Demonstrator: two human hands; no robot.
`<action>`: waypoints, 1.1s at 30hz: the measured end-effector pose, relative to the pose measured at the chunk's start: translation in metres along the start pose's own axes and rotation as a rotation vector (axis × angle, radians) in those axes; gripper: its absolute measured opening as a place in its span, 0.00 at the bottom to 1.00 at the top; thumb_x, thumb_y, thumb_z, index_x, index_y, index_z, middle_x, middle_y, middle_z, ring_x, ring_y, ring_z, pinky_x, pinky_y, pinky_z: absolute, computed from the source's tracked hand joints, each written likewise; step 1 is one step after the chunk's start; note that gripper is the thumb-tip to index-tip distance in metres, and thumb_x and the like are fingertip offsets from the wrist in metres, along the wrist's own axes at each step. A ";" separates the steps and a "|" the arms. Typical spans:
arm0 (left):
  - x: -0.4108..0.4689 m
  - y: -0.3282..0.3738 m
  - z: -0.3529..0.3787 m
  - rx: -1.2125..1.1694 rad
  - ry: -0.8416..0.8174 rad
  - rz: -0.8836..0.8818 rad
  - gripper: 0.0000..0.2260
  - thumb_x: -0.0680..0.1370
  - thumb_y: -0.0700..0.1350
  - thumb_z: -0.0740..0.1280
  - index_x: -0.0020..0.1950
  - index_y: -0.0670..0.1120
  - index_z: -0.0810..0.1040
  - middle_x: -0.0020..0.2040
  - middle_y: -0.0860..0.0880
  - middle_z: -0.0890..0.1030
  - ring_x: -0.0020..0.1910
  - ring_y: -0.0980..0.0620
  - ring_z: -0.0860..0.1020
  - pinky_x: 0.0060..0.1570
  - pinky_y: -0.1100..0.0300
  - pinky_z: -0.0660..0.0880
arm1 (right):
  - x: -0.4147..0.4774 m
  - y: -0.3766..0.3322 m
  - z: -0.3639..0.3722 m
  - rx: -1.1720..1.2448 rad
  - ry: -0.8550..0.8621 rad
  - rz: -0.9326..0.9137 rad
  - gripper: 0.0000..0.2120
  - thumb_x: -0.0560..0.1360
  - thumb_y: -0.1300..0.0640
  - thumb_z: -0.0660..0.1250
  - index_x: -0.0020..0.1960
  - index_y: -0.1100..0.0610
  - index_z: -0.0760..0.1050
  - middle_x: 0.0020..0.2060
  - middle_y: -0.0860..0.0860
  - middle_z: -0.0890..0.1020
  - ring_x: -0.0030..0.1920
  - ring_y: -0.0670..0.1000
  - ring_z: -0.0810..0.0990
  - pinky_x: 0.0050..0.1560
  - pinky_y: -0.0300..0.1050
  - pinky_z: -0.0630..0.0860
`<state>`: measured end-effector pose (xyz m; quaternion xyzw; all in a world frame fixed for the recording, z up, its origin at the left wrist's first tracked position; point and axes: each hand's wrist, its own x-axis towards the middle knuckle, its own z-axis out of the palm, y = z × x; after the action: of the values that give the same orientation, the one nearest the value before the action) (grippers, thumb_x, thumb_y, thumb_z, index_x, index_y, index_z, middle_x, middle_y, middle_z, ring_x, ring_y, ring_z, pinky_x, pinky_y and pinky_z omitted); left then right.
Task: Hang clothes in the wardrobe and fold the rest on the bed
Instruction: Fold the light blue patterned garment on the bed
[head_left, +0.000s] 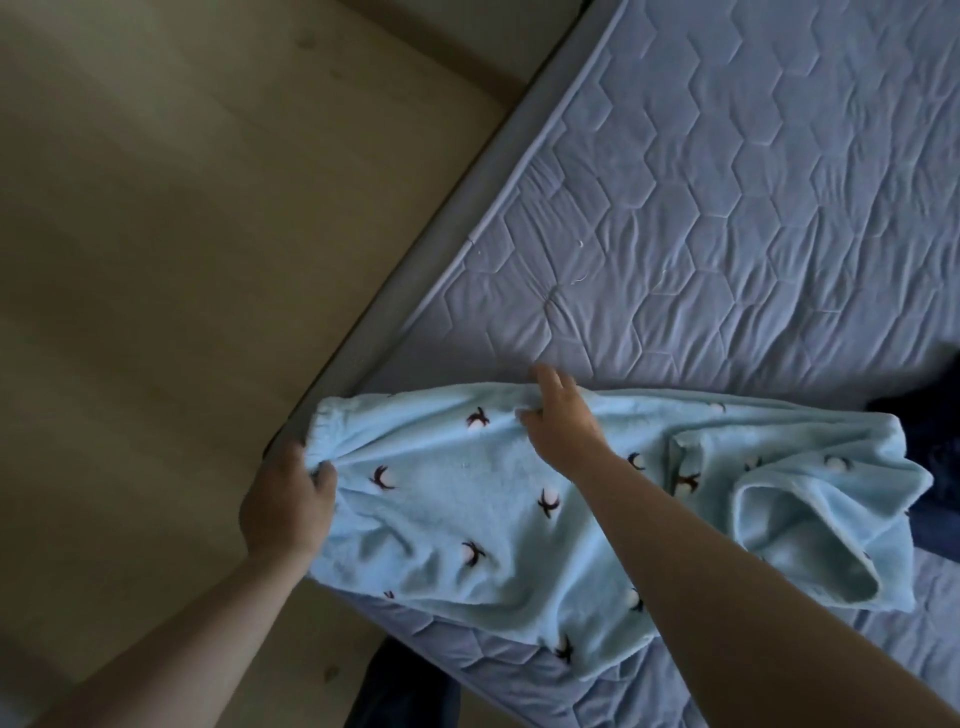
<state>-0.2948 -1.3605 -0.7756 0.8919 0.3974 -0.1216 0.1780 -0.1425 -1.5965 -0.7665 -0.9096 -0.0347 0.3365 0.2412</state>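
Observation:
A light blue fleece garment (467, 519) with small dark and white motifs lies spread across the near corner of the bed (727, 208). My left hand (288, 499) grips its gathered left edge at the bed's side. My right hand (558, 415) pinches the garment's far edge, fingers curled into the fabric. The garment's right part (810, 525) is bunched into loose folds, and its near edge hangs over the bed corner.
The mattress has a grey-blue quilted cover with a hexagon pattern. A dark blue piece of clothing (935, 467) lies at the right edge of the view. Beige floor (156, 260) runs along the bed's left side. Dark trousers on my legs (400, 686) show below.

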 end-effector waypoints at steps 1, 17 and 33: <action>0.002 0.001 0.000 0.006 -0.020 0.003 0.13 0.76 0.47 0.67 0.46 0.36 0.73 0.43 0.36 0.77 0.44 0.36 0.76 0.38 0.51 0.68 | -0.004 0.002 0.002 -0.005 0.035 0.008 0.24 0.79 0.60 0.62 0.73 0.53 0.60 0.72 0.51 0.62 0.57 0.54 0.76 0.50 0.48 0.74; -0.081 0.116 0.023 0.052 -0.096 0.621 0.20 0.67 0.38 0.76 0.55 0.34 0.77 0.54 0.36 0.77 0.54 0.34 0.76 0.58 0.40 0.71 | -0.125 0.141 -0.028 -0.115 0.403 0.491 0.06 0.76 0.58 0.61 0.49 0.56 0.76 0.48 0.53 0.79 0.39 0.53 0.73 0.38 0.44 0.69; -0.190 0.313 0.136 -0.087 -0.301 0.866 0.24 0.72 0.49 0.72 0.63 0.41 0.71 0.59 0.41 0.72 0.58 0.43 0.71 0.57 0.55 0.67 | -0.159 0.273 -0.073 0.785 0.573 0.851 0.19 0.73 0.52 0.69 0.60 0.59 0.70 0.48 0.54 0.77 0.50 0.60 0.80 0.48 0.54 0.78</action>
<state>-0.1939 -1.7376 -0.7615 0.9400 -0.0376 -0.1475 0.3055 -0.2459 -1.9030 -0.7500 -0.7418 0.5204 0.1343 0.4011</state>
